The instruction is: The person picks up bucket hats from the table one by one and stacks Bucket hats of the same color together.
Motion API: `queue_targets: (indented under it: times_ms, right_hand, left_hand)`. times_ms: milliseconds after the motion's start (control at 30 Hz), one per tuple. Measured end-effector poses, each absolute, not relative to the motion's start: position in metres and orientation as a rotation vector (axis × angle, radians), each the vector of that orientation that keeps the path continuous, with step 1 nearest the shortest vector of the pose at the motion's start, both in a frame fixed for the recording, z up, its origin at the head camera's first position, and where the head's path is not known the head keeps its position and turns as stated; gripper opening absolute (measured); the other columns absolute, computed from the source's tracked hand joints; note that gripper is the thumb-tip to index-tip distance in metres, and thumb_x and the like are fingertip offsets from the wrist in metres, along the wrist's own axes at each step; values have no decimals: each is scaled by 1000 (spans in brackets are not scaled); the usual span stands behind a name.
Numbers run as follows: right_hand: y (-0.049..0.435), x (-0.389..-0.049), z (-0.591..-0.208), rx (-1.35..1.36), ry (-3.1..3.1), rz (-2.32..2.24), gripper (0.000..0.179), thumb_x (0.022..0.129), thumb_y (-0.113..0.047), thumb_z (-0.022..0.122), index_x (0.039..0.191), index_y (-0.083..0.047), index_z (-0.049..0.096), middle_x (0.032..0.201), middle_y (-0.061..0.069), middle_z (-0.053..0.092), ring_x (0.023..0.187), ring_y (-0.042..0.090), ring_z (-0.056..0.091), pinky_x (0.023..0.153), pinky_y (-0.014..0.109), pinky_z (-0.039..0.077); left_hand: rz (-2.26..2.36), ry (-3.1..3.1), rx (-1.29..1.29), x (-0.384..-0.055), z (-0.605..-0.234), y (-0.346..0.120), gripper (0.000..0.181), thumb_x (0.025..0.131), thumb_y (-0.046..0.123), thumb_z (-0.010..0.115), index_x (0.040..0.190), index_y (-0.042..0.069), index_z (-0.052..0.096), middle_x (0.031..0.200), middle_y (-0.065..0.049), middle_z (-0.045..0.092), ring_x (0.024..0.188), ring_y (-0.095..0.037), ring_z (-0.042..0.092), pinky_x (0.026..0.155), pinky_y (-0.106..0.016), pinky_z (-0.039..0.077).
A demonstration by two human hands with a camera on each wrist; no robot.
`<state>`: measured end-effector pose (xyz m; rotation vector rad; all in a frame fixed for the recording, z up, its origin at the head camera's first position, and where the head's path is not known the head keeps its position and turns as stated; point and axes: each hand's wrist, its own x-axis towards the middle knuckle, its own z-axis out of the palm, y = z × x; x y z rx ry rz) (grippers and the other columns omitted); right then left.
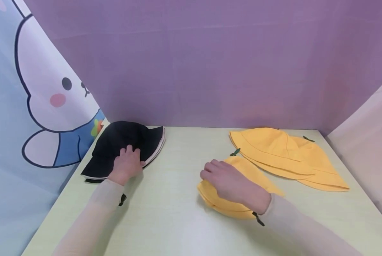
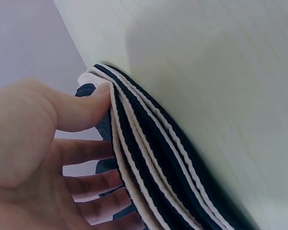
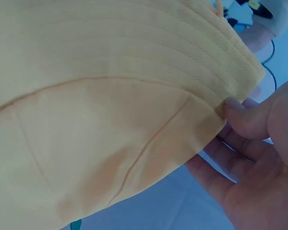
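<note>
Folded black hats (image 1: 123, 138) with white-trimmed brims lie stacked at the left of the table. My left hand (image 1: 127, 165) rests on them. In the left wrist view its thumb touches the layered brim edges (image 2: 149, 143), and its extended fingers lie partly hidden behind them. At centre right, my right hand (image 1: 227, 183) pinches a folded yellow hat (image 1: 254, 174) by its brim. The right wrist view shows the thumb on the near side of this hat (image 3: 110, 124) and fingers behind it. A small green leaf tips its crown.
More folded yellow hats (image 1: 270, 149) overlap at the back right of the pale table (image 1: 165, 220). A purple backdrop (image 1: 210, 64) stands behind, with a rabbit-printed blue cloth (image 1: 5, 124) at the left and a pale cloth (image 1: 370, 128) at the right.
</note>
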<state>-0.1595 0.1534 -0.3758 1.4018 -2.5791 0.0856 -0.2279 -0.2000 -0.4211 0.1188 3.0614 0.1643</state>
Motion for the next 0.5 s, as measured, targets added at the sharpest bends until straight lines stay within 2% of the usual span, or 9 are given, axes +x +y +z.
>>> queue_targets:
  times_ms: [267, 500]
  right_hand:
    - [120, -164, -383, 1472, -2561, -16, 31, 84, 11, 57, 103, -12, 64, 91, -3, 56, 83, 16, 47, 75, 26, 44]
    - [114, -166, -390, 1491, -2684, 107, 26, 94, 2, 61, 113, -11, 71, 108, 0, 65, 102, 18, 58, 88, 28, 50]
  left_hand:
    - [177, 3056, 113, -228, -421, -198, 50, 98, 23, 65, 132, -11, 51, 132, -34, 42, 112, -49, 42, 86, -62, 47]
    - [164, 3051, 104, -228, -419, -197, 50, 98, 23, 66, 133, -10, 51, 131, -34, 43, 112, -49, 42, 87, -62, 48]
